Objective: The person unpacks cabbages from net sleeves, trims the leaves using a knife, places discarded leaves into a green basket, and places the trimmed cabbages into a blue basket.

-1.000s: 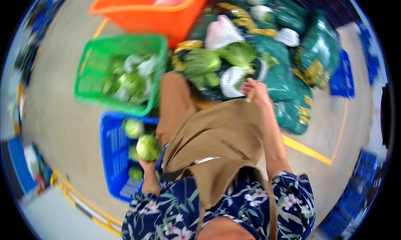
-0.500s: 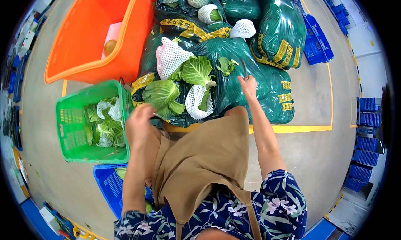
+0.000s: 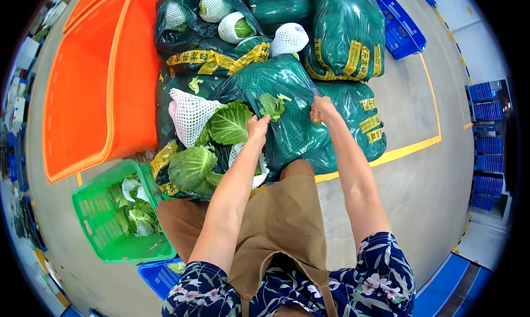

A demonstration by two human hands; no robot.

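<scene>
My left hand [image 3: 258, 127] pinches the lower edge of a loose green cabbage leaf [image 3: 272, 107] lying on the dark green plastic bag [image 3: 295, 132]. My right hand [image 3: 322, 109] is closed round a knife [image 3: 315, 91]; only a blurred bit of it shows above the fist, over the same bag. Left of my left hand are a leafy cabbage [image 3: 231, 123] and another cabbage [image 3: 192, 167], next to a white foam net [image 3: 190, 116]. A second foam net [image 3: 260, 176] is partly hidden behind my left forearm.
More bagged cabbages [image 3: 348, 30] and several net-wrapped cabbages [image 3: 236, 28] lie at the back. An orange bin [image 3: 83, 96] stands to the left, with a green crate [image 3: 94, 234] of leaf scraps in front. Blue crates [image 3: 398, 24] sit at the back right and front left.
My left hand has moved from beside the green crate up and right to the loose leaf. My right hand stays over the bag with the knife. The whole view has shifted.
</scene>
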